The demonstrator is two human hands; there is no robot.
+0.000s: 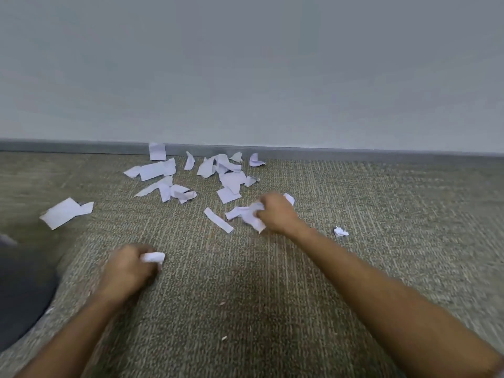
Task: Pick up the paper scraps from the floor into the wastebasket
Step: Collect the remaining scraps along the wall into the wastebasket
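Several white paper scraps (231,181) lie scattered on the carpet near the wall. My right hand (275,214) is closed around a crumpled bunch of scraps (249,215) just above the carpet. My left hand (128,268), nearer to me on the left, is closed on a small folded scrap (152,257). A long strip (218,220) lies left of the right hand. A small crumpled ball (341,231) sits to its right. A larger sheet piece (64,212) lies far left. The wastebasket may be the dark shape at the left edge; I cannot tell.
A dark rounded object (21,293) fills the lower left edge. The grey baseboard (354,152) and pale wall close off the far side. Grey-brown carpet (245,296) covers the floor between my arms.
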